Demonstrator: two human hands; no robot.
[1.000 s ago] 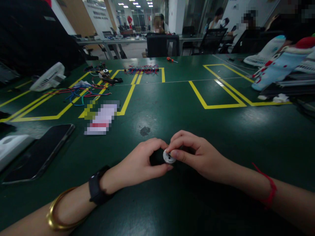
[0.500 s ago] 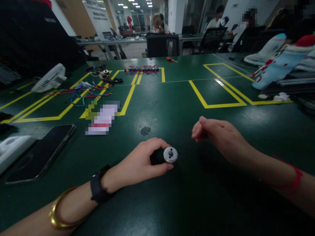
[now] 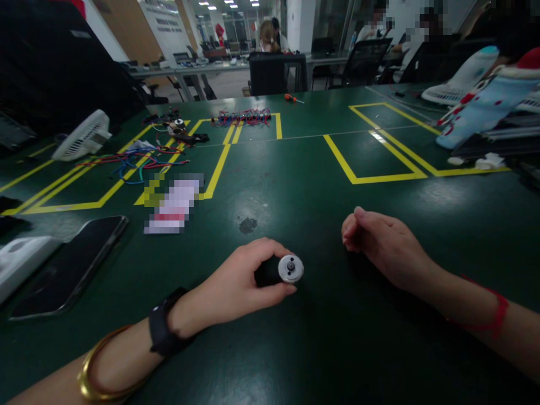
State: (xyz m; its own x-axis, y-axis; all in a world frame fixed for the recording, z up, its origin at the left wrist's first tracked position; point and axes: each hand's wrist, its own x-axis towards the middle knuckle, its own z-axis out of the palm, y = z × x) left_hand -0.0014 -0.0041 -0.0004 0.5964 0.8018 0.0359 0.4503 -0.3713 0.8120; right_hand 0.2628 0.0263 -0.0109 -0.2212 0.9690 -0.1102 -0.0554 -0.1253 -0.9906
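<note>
Between the thumb and forefinger of my left hand (image 3: 242,278) stands a small round electric motor (image 3: 291,269). Its silver end face points up, with a short shaft in the middle and two dark holes beside it. The motor's lower body is hidden from view. My right hand (image 3: 383,244) is held apart from it, to the right, fingers loosely curled in and thumb laid along the top. No object shows in that hand.
A phone (image 3: 70,267) and a white power strip (image 3: 27,259) lie at left. Beyond are a blurred paper (image 3: 175,205), loose wires (image 3: 141,163), a white fan (image 3: 82,136), a wire bundle (image 3: 242,117) and an orange screwdriver (image 3: 292,98). Yellow tape (image 3: 388,180) marks the green table (image 3: 270,185).
My right hand has drawn slightly right and down, away from the motor. My left hand keeps its grip on the motor. The view has shifted a little.
</note>
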